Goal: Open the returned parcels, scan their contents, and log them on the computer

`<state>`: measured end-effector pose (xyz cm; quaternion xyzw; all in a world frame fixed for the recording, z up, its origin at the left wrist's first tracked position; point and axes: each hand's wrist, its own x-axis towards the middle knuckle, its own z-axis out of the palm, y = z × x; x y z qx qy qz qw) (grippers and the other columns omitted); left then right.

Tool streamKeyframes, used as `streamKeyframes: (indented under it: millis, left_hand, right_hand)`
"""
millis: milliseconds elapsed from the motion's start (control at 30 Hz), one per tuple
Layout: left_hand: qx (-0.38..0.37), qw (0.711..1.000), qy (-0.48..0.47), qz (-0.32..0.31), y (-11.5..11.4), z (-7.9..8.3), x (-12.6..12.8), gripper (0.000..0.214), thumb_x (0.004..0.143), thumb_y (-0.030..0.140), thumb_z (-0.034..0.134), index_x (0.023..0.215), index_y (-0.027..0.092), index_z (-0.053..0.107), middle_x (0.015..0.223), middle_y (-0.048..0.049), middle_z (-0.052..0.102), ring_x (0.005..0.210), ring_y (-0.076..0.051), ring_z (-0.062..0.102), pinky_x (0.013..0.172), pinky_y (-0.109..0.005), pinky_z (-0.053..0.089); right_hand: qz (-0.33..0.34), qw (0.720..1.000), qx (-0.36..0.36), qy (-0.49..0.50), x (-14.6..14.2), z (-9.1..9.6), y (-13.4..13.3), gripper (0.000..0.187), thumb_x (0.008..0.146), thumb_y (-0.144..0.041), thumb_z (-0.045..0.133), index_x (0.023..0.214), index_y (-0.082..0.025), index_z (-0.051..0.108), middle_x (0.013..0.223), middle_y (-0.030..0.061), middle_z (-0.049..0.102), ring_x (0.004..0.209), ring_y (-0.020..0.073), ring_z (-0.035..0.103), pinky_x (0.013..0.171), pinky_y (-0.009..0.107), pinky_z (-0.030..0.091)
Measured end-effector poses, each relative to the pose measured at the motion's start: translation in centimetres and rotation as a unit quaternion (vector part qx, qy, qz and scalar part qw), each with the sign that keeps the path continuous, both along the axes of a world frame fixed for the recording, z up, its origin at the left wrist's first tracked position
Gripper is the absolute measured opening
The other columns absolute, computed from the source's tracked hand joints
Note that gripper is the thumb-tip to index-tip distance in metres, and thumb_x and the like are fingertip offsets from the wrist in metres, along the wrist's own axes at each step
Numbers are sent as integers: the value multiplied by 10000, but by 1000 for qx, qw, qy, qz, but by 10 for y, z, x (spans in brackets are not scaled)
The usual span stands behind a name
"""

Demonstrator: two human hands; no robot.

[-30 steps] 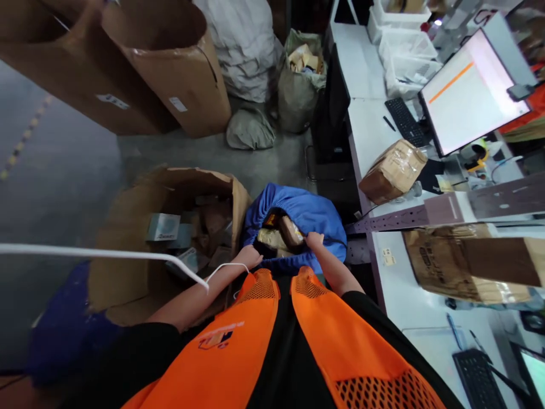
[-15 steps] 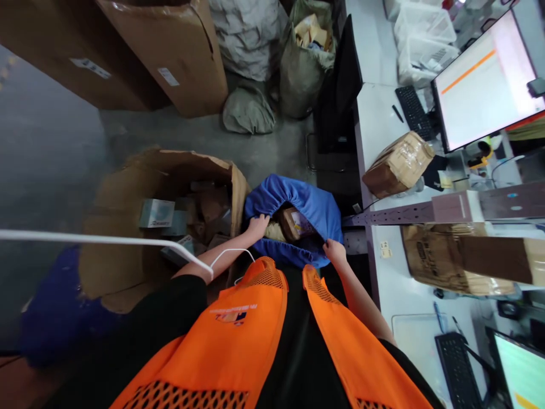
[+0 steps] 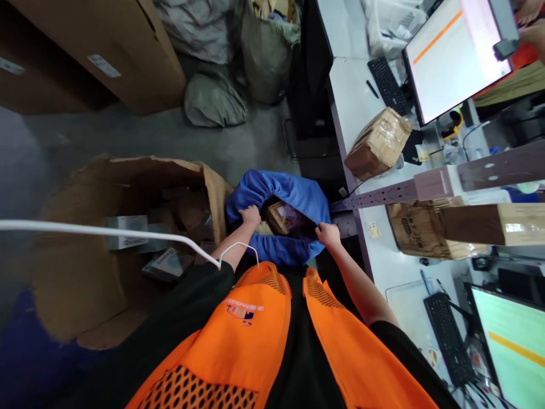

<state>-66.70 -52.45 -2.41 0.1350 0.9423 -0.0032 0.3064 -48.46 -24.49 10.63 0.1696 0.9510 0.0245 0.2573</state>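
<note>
So the soft blue cloth bag with the gathered rim [image 3: 285, 183] is sitting pretty much mid-view, and it looks like the sort of floppy thing that won't hold its own mouth open, which is probably why both hands are on it. Left hand [image 3: 250, 217] is at the opening's 9 o'clock, grip curled over and seemingly pinching the gathered edge, though I can't tell exactly where the thumb sits. Right hand [image 3: 328, 234] is just past 3 o'clock, grip closed tight on the blue rim. Holding opposite sides like that would stretch the mouth wide, so you can see the brown boxy parcel with a purplish patch [image 3: 277, 218] lying inside. At the bag's 9 o'clock, just beside it, there's a big open brown cardboard box [image 3: 85, 244] with smaller boxes in it, I'd guess parked there for easy reach. Up at 2 o'clock a taped brown carton [image 3: 378, 142] rests on the white flat-topped bench [image 3: 351, 94].
</note>
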Motion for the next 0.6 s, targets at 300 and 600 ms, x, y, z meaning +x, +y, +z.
streamKeyframes:
  millis: [300,600]
  left_hand:
    - [-30,999,14,5,-71,37,-50,451,1063,468,542,1260,92,693,1179,-175,732,1131,-298,686,1089,-495,444]
    - [-10,997,67,-25,-107,76,-16,545,1060,357,351,1123,41,790,1102,-293,735,1054,-396,697,1043,-558,364]
  right_hand:
    - [-4,999,8,50,-29,8,13,361,1050,-331,439,1018,-147,748,1023,153,800,973,244,733,862,323,404]
    - [-6,996,-5,86,-52,-2,7,323,1042,-335,455,1135,-157,708,1163,159,761,1091,266,698,919,352,391]
